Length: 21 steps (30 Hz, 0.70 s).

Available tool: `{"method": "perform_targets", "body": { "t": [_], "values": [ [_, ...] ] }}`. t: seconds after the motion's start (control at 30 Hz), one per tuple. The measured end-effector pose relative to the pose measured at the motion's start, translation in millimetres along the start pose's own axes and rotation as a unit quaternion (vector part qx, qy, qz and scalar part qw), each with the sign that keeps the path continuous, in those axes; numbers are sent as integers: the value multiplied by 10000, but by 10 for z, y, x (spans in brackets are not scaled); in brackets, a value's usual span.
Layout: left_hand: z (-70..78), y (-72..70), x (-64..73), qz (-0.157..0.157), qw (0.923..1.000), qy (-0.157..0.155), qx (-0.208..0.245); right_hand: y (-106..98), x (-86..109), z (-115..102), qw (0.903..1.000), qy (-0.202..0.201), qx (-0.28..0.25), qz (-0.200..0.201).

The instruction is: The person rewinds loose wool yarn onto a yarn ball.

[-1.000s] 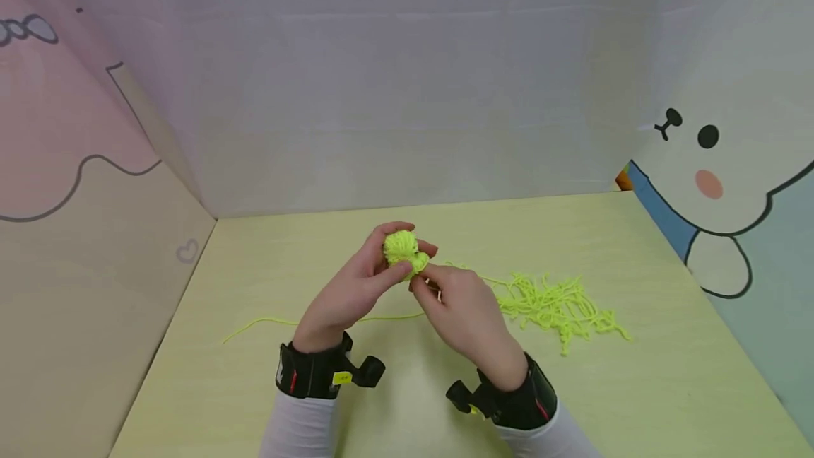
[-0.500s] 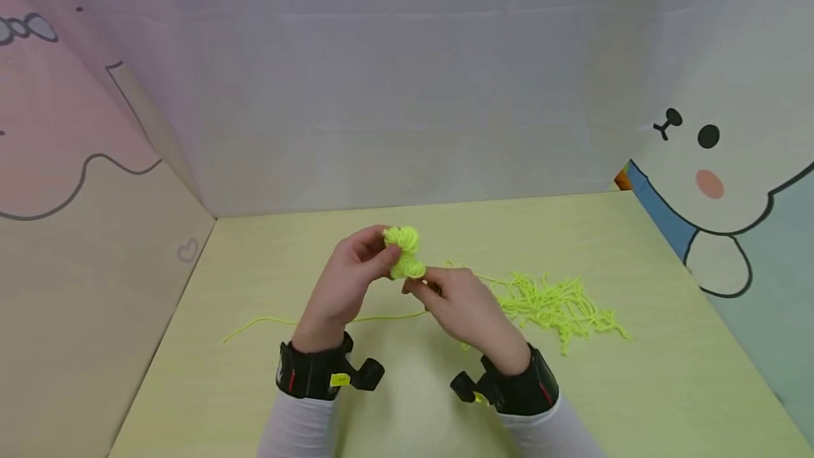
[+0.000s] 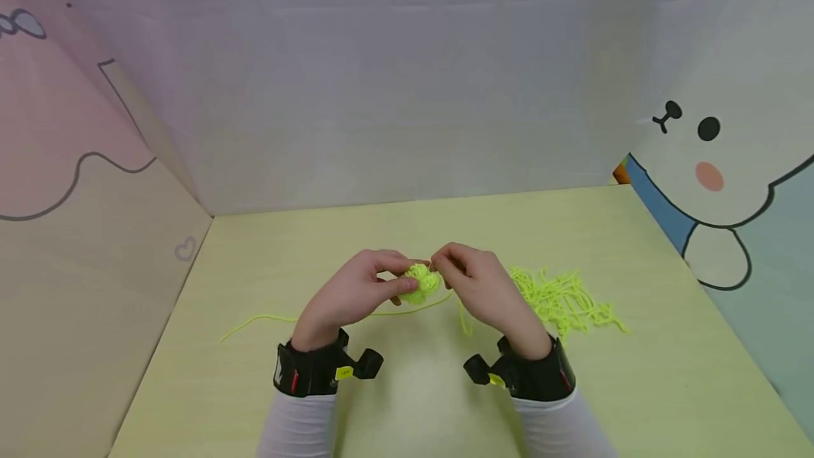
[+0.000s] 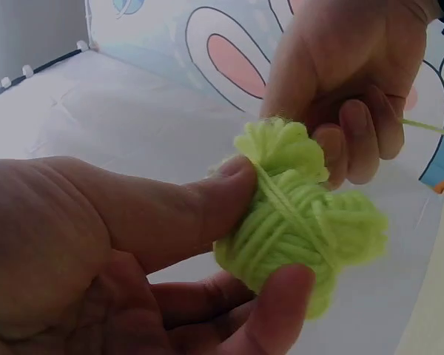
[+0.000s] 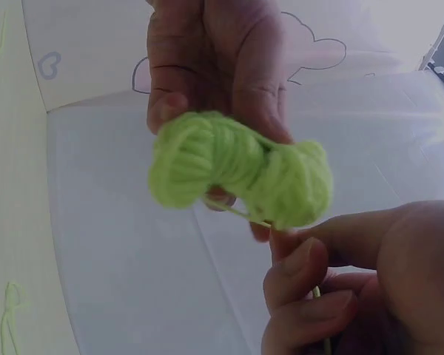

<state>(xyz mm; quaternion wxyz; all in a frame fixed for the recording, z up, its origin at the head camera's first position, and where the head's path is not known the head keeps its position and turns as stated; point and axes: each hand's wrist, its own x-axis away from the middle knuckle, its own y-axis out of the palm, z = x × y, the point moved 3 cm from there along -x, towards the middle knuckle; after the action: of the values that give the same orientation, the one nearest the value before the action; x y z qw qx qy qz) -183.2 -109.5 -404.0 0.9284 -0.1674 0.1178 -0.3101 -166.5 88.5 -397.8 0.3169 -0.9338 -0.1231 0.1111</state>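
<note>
A small bundle of neon yellow-green yarn [image 3: 421, 283], wound thick with lobed ends, is held by my left hand [image 3: 362, 288] between thumb and fingers. In the left wrist view, strands of the yarn bundle [image 4: 288, 222] cross its middle, and the thumb presses one side. My right hand [image 3: 486, 288] is close on the bundle's right. Its thumb and fingers pinch a yarn strand [image 5: 240, 213] that runs from the bundle, as the right wrist view shows. The strand's tail [image 5: 316, 296] passes down through the curled fingers.
A loose tangle of the same yarn [image 3: 566, 302] lies on the pale table [image 3: 636, 387], right of the right hand. One yarn end [image 3: 261, 318] stretches across the table to the left. Printed curtains [image 3: 407, 90] stand around the back and sides.
The left hand has lowered and turned the bundle, shifting it slightly right. My right hand has risen and moved right, drawing the strand to the bundle's far side.
</note>
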Motion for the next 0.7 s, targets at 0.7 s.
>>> {"method": "perform_targets", "body": {
  "t": [0.7],
  "values": [
    [-49,51,-67,1298,9898,-584,56,117,131,-279,9900,-775,1017,597]
  ]
}}
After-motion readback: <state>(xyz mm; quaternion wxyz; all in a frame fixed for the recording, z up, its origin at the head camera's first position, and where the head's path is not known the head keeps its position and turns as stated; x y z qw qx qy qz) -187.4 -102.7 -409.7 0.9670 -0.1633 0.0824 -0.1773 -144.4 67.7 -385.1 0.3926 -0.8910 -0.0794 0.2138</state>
